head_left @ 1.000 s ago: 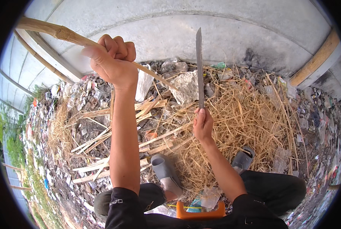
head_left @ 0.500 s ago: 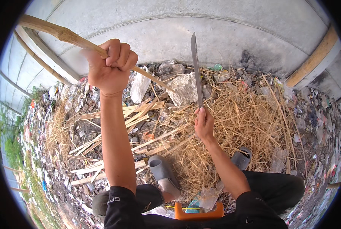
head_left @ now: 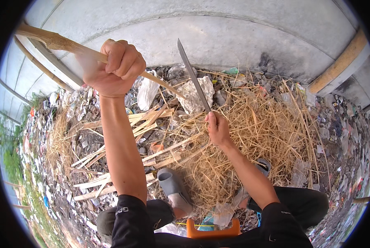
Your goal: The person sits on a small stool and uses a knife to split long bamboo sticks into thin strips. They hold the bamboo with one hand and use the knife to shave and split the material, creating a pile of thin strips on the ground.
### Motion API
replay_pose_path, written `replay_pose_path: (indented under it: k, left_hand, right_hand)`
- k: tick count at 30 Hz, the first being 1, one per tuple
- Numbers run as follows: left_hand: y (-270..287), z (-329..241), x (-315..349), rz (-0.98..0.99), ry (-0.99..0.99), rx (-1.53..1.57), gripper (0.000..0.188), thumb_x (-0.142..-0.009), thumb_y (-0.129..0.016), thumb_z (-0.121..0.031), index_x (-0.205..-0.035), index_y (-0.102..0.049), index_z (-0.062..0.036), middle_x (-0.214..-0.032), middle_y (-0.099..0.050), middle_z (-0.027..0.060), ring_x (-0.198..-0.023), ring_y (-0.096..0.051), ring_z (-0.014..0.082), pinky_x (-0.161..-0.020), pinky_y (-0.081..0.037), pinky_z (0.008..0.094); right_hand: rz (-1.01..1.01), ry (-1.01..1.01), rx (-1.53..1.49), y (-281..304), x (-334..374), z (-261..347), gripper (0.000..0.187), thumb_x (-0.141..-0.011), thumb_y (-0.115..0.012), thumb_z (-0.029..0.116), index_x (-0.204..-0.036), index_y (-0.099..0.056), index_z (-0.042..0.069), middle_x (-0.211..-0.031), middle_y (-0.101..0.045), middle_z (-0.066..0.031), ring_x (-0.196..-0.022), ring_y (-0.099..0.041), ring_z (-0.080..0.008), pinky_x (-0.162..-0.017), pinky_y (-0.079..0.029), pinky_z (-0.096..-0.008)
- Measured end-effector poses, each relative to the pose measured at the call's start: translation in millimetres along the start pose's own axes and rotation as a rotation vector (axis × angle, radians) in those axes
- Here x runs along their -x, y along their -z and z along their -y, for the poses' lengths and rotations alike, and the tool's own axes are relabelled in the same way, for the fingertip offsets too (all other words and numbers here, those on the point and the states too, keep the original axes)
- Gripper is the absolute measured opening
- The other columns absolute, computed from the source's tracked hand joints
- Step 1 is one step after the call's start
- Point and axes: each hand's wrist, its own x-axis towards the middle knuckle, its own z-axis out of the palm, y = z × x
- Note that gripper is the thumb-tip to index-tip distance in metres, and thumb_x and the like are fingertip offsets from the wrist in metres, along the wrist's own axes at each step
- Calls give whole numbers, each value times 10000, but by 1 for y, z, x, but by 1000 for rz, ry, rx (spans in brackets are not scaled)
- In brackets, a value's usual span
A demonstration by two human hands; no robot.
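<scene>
A tan stick slants from far left to the middle; right of it, a grey knife points far

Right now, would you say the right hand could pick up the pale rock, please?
Probably not: the right hand is closed around the long knife, which partly covers the pale rock in this view.

We see dark, dirty ground covered in bits of trash. By its far edge sit a rough, whitish stone and a crumpled white plastic bag. Long, flat, pale wooden strips lie toward its left side, and a tangled heap of thin, straw-yellow shavings toward its right.
</scene>
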Motion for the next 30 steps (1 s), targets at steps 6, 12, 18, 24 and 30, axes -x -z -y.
replay_pose_path:
  k: [6,12,18,24,30]
  left_hand:
    - [8,-7,-6,31,-27,54,732,-877,-570,-822,-542,-378,-200,-404,-297,-79,-337,-196,42,-326,-111,225]
    - [4,-11,14,-39,-61,9,744,-892,-554,-816,-518,-352,-205,-401,-292,-81,-339,-193,42,-340,-109,228]
    - [7,-9,1,-52,-62,-2,746,-893,-536,-826,-524,-348,-204,-405,-268,-84,-352,-186,41,-347,-108,229]
    - [11,-11,10,-118,-163,-17,716,-964,-431,-774,-578,-310,-183,-474,-213,-69,-430,-145,82,-422,-111,278]
    - [-22,13,4,-1147,-671,-725,663,-1055,-394,-643,-610,-251,-174,-527,-187,-39,-476,-159,106,-473,-118,278]
  right_hand:
    - [33,-130,161,-6,35,-78,444,-1111,-430,418,-890,-602,74,-572,-461,25,-482,-443,-82,-456,-370,-315]
    - [53,-252,210,3,16,-30,479,-1105,-427,413,-847,-609,53,-592,-516,-21,-507,-483,-144,-503,-399,-362]
    - [-84,-143,-18,-21,48,-70,474,-1114,-409,424,-891,-614,59,-521,-439,14,-402,-403,-88,-390,-365,-288]
    - [51,-484,134,-10,57,-78,517,-1107,-413,441,-827,-617,57,-534,-468,-3,-410,-430,-111,-407,-373,-347]
    - [-134,-187,-252,-39,59,-26,451,-1114,-418,384,-882,-591,38,-574,-483,-16,-485,-469,-143,-474,-369,-374]
